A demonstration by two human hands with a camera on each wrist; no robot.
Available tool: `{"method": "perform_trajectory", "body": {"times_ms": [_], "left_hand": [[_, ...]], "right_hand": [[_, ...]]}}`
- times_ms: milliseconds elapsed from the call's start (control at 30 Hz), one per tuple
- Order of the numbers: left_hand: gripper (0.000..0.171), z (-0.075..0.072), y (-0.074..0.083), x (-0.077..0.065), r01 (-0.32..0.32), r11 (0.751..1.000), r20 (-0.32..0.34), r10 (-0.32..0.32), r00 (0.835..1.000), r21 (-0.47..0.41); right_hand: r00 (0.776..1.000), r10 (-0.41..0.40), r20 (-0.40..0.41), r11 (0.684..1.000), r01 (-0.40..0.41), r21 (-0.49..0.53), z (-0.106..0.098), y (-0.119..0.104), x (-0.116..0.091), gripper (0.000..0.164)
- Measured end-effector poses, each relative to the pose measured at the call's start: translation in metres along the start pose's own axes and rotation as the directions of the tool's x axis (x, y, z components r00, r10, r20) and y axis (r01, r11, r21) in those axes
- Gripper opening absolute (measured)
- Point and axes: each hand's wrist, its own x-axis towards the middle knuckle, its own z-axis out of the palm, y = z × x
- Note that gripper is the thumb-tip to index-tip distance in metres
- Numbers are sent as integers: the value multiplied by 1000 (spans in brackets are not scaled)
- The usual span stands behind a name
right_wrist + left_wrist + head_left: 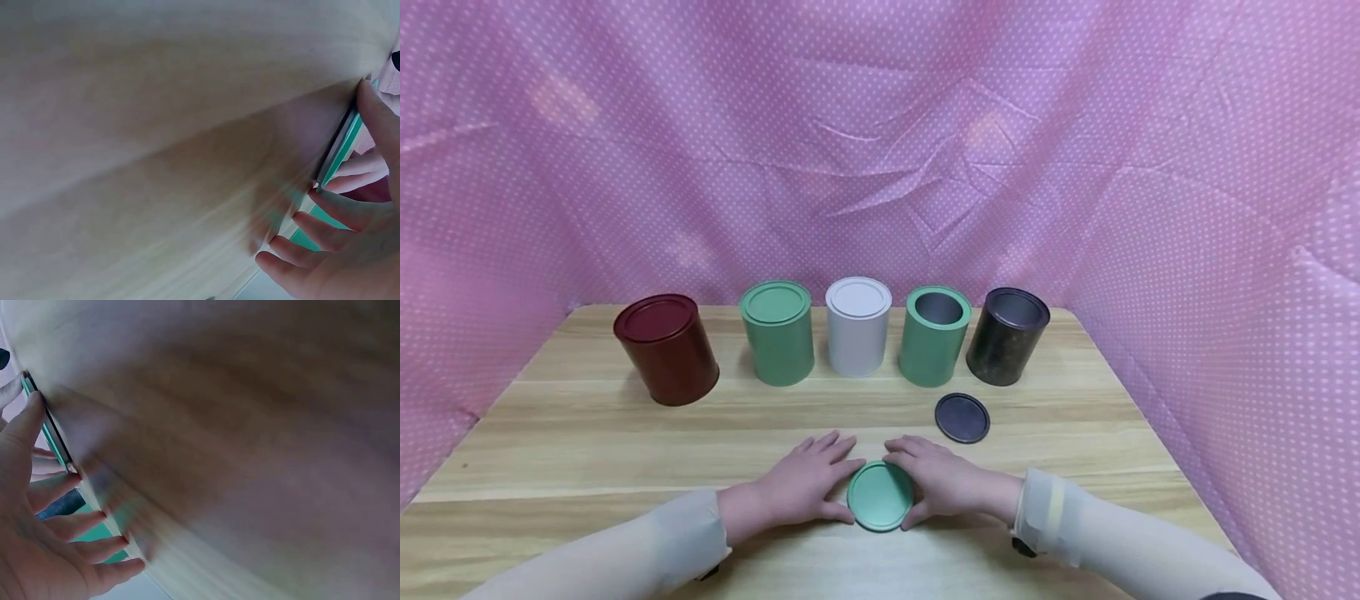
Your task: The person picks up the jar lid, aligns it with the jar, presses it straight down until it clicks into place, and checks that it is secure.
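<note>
A round green lid (880, 497) lies level at the near middle of the wooden table, between both hands. My left hand (808, 482) holds its left side, with the thumb at the near rim and the index finger at the far rim. On the opposite side, my right hand (942, 478) grips the rim likewise with thumb and index finger. In the left wrist view the lid's edge (55, 440) shows between thumb and index finger, the other fingers spread with tips at the tabletop. The right wrist view shows the lid's edge (342, 149) edge-on beside the right thumb.
Along the back stand a lidded dark red can (673, 367), a lidded green can (778, 346), a lidded white can (857, 342), an uncovered green can (928, 354) and an uncovered black can (1002, 350). A black lid (962, 417) lies before them. Pink dotted cloth (880, 167) encloses the table.
</note>
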Motion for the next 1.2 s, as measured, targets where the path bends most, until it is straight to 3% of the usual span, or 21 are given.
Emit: {"method": "perform_trajectory", "body": {"times_ms": [200,333,467,700,1033,1200], "left_hand": [[72,0,1,1,2,1000,-6,-2,1000,-9],[72,-4,1,3,-31,999,-11,32,999,17],[72,-10,0,7,-56,998,-31,57,998,27],[70,-13,-4,12,-55,996,-58,51,997,-69],[72,-25,-11,22,-112,987,-184,89,979,-118],[73,-32,-12,27,-104,982,-174,76,982,-155]], "right_hand": [[999,-20,-26,999,19,-30,2,1,1,82],[999,-25,-38,999,24,-25,1,2,1,82],[999,-5,-47,999,7,44,-3,5,2,83],[997,44,-63,985,-33,169,-12,11,-2,87],[978,24,-208,976,22,216,-29,19,-7,85],[967,29,-253,978,24,205,-37,22,-9,83]]}}
